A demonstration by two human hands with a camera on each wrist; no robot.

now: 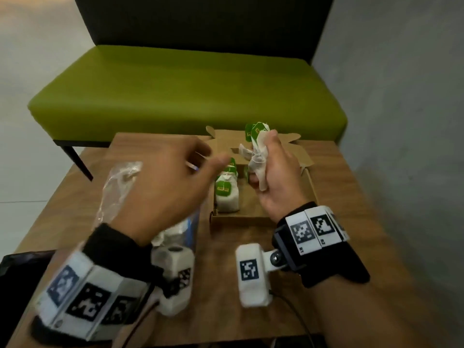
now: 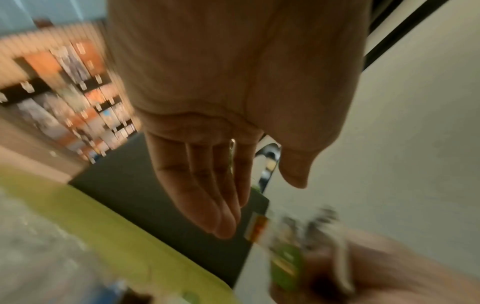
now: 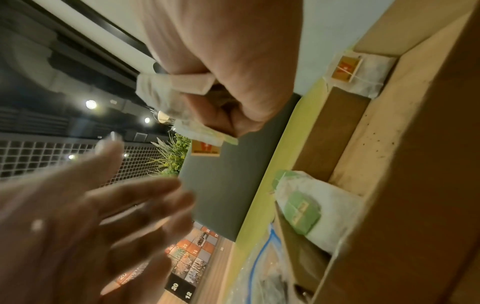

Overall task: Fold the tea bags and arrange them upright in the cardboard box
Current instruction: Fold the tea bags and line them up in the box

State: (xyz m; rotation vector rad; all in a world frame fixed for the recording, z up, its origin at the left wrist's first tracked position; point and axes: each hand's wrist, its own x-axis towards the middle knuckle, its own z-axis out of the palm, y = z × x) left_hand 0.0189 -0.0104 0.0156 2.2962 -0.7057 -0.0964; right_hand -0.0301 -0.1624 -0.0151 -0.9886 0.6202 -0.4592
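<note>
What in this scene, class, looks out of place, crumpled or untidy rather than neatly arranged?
The tea bags in the right hand are bunched in its fist, paper crumpled and tags sticking out at angles, unlike the bags standing upright in the cardboard box. A crumpled clear plastic bag lies loose on the table.

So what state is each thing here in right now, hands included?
Cardboard box: open, flaps spread.
Tea bags in the box: folded, standing upright.
Tea bags in the right hand: bunched, not yet placed.
Right hand: grips those bags.
Left hand: open, holding nothing.
Plastic bag: lying on the table.
</note>
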